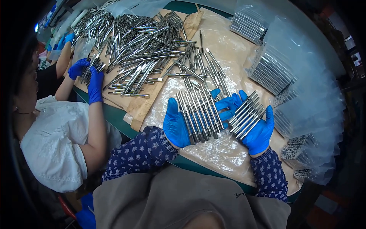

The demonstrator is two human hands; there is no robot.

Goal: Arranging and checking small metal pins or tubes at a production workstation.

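Note:
My left hand (174, 126), in a blue glove, cradles a side-by-side row of shiny metal rods (199, 114) with its thumb along the row's left edge. The rods have darker, stepped ends. My right hand (260, 134), gloved the same, holds a second, shorter-looking row of rods (248, 115) across its palm and fingers, thumb raised at the right. The two rows are close together but apart. Just beyond them, loose rods (217, 72) lie scattered on the plastic-covered table, and part of the left hand's fingers is hidden under its rods.
A large heap of loose rods (146, 45) covers brown paper at the back left. Along the right edge stand several clear bags of stacked rods (272, 70). At the left, a co-worker in a white top (57, 141) holds rods in purple-blue gloves (95, 86); another person's gloved hands are farther back.

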